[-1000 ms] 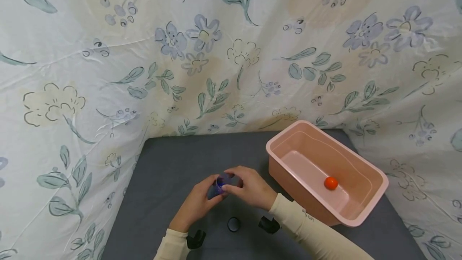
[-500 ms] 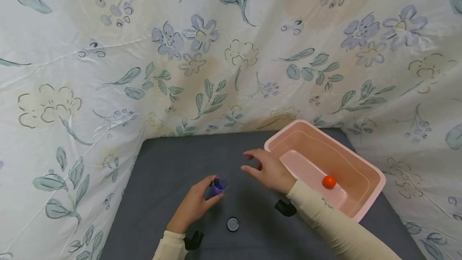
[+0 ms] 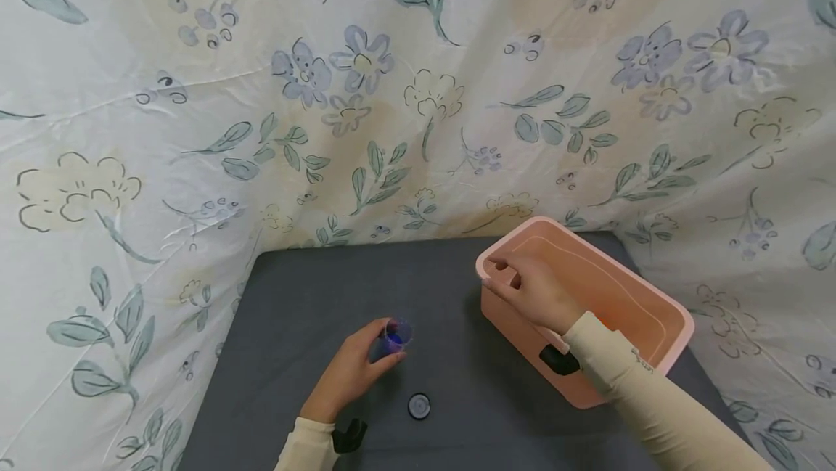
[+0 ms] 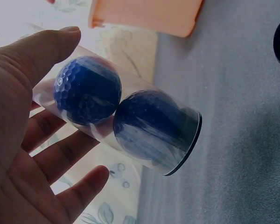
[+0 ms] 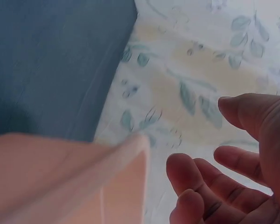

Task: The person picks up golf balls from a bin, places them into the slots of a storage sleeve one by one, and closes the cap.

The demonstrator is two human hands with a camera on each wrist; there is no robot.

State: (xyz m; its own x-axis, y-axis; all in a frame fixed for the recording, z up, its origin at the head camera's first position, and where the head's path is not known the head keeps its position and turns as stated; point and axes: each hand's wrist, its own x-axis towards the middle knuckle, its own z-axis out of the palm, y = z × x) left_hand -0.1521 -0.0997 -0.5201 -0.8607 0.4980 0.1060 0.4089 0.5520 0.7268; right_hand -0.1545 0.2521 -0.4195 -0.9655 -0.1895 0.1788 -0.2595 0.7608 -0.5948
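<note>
A big white cloth [image 3: 366, 93] hangs all around like a wall. It has blue flowers, yellow flowers and green leaves on it, and some creases. In front of it is a table [image 3: 313, 297] with a dark grey cover. The light is soft and even.

Tube [image 3: 394, 337] stands left of the bin [image 3: 653, 373], cap [image 3: 419, 406] before it.

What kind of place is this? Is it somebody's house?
Probably a homemade work corner, not a proper room: a flowered sheet hangs as the walls around a small grey table. On the table stand a pink tub and a black lid.
</note>
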